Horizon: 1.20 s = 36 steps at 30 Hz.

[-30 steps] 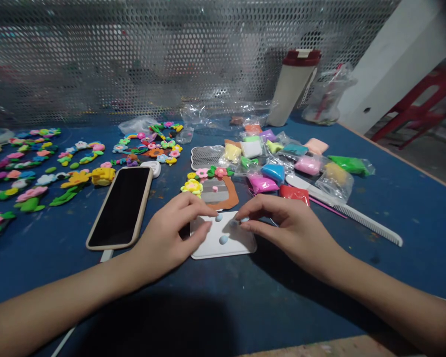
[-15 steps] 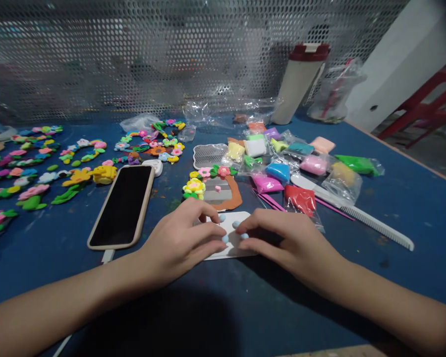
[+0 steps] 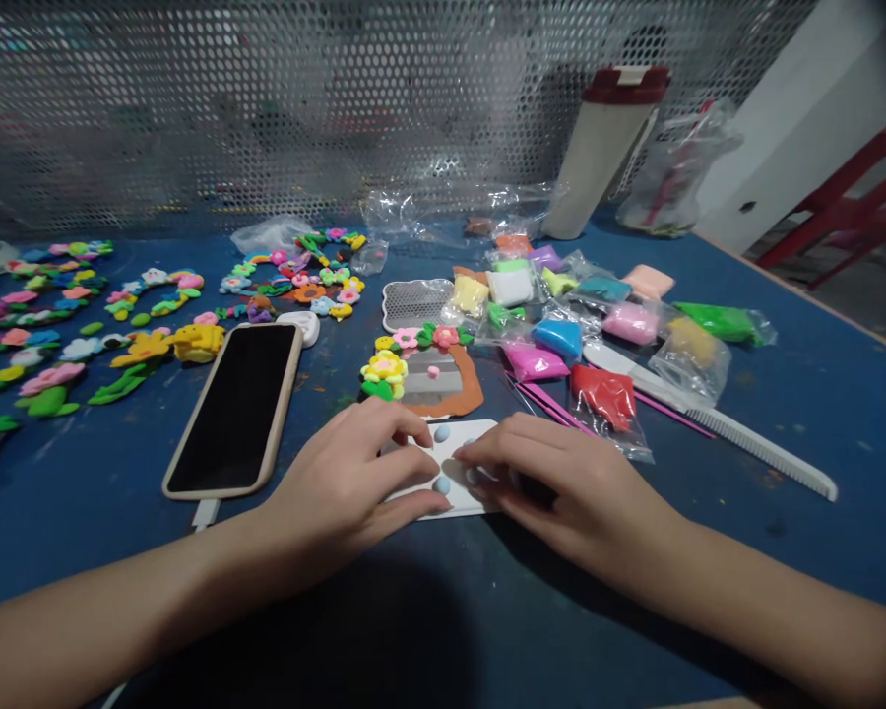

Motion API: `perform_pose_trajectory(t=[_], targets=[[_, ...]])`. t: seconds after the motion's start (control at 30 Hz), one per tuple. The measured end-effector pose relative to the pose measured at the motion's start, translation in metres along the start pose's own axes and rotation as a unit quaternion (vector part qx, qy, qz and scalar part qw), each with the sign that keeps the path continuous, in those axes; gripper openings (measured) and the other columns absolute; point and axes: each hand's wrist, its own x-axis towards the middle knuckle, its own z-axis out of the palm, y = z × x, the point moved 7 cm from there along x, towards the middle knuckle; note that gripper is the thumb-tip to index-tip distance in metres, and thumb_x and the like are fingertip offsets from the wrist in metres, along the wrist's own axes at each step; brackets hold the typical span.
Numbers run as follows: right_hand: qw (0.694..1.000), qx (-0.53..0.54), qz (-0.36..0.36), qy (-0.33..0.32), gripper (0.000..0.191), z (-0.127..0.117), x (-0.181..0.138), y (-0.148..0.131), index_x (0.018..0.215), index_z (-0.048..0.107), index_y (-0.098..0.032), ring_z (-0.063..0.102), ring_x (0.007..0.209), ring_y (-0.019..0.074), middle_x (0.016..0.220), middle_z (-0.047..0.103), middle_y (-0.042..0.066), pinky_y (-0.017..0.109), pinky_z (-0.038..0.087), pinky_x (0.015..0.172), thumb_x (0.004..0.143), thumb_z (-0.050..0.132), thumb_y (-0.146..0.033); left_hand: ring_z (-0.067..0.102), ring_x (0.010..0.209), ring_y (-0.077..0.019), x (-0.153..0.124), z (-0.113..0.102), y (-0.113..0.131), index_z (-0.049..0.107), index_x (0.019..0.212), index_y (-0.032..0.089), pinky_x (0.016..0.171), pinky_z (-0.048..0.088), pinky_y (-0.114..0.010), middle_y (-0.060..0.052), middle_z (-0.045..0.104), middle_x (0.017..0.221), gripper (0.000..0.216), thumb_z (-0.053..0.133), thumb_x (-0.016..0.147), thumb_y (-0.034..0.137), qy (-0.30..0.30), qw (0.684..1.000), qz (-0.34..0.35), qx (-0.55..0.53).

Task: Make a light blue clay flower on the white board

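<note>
A perforated metal screen [image 3: 192,108] fills the top of your view behind the blue table [image 3: 797,551], and at the upper right a red plastic stool [image 3: 842,212] stands on the floor beyond the table's edge. Near the top right of the table stand a cream tumbler with a dark red lid [image 3: 598,148] and a clear plastic bag [image 3: 679,177]. Finished clay flowers and figures [image 3: 51,325] spread across the left side, and a phone in a tan case [image 3: 232,409] lies face up left of centre. Right of centre, packets of coloured clay [image 3: 561,335] crowd together, with a long white comb [image 3: 764,453] lying at the right and pink tweezers [image 3: 546,409] just beside the red packet. Above your hands sits a brown clay frame [image 3: 473,389] trimmed with flowers, and a round mesh pad [image 3: 415,303] lies just behind it. Your left hand [image 3: 347,473] and right hand [image 3: 568,483] meet low in the centre over a white card [image 3: 473,433], which lies just below the frame. Pale blue clay balls [image 3: 441,433] dot the card between your hands. Your left fingers [image 3: 413,463] and right fingers [image 3: 487,463] are half curled and spread over the card, right at the balls, but you cannot tell whether they have hold of anything.
</note>
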Motion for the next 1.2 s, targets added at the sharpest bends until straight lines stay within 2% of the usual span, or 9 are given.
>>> perform_pose_trajectory(t=[0.4, 0.63, 0.83, 1.03, 1.2], targets=[[1.000, -0.003, 0.011, 0.001, 0.020, -0.005, 0.001, -0.003, 0.097, 0.062, -0.017, 0.059, 0.073, 0.0136, 0.086, 0.064, 0.004, 0.024, 0.047, 0.064, 0.080, 0.056, -0.007, 0.056, 0.087, -0.0190, 0.002, -0.002, 0.001, 0.064, 0.090, 0.017, 0.075, 0.043, -0.031, -0.006, 0.061, 0.093, 0.020, 0.061, 0.085, 0.036, 0.015, 1.000, 0.008, -0.003], [1.000, 0.013, 0.010, 0.009, 0.019, -0.005, 0.001, -0.003, 0.096, 0.065, -0.016, 0.058, 0.080, 0.0154, 0.090, 0.061, 0.006, 0.025, 0.047, 0.067, 0.079, 0.061, -0.010, 0.056, 0.090, -0.0192, 0.002, -0.001, 0.003, 0.064, 0.097, 0.019, 0.076, 0.044, -0.031, -0.007, 0.061, 0.096, 0.019, 0.059, 0.086, 0.034, 0.013, 1.000, 0.025, 0.012], [1.000, -0.002, 0.005, 0.004, 0.013, 0.001, 0.001, -0.002, 0.087, 0.070, -0.016, 0.057, 0.078, 0.0170, 0.087, 0.059, 0.008, 0.027, 0.047, 0.064, 0.085, 0.056, -0.015, 0.056, 0.086, -0.0180, 0.002, -0.002, 0.009, 0.066, 0.095, 0.020, 0.075, 0.044, -0.031, -0.006, 0.061, 0.093, 0.013, 0.056, 0.088, 0.024, 0.018, 0.999, 0.041, 0.006], [0.997, 0.071, 0.003, 0.026, 0.021, -0.005, 0.000, -0.006, 0.096, 0.058, -0.015, 0.058, 0.082, 0.0140, 0.092, 0.063, 0.007, 0.024, 0.047, 0.071, 0.085, 0.045, -0.002, 0.055, 0.093, -0.0172, 0.001, -0.009, 0.012, 0.058, 0.101, 0.016, 0.082, 0.046, -0.030, -0.007, 0.058, 0.099, 0.017, 0.053, 0.086, 0.011, 0.063, 0.998, 0.019, -0.003], [0.996, 0.084, 0.012, 0.033, 0.018, -0.010, 0.001, -0.006, 0.096, 0.057, -0.018, 0.058, 0.080, 0.0138, 0.090, 0.063, 0.005, 0.024, 0.047, 0.070, 0.088, 0.046, -0.006, 0.056, 0.088, -0.0165, 0.002, -0.015, 0.013, 0.054, 0.082, 0.017, 0.078, 0.048, -0.029, -0.007, 0.058, 0.093, 0.010, 0.047, 0.085, 0.011, 0.061, 0.998, 0.008, -0.009]])
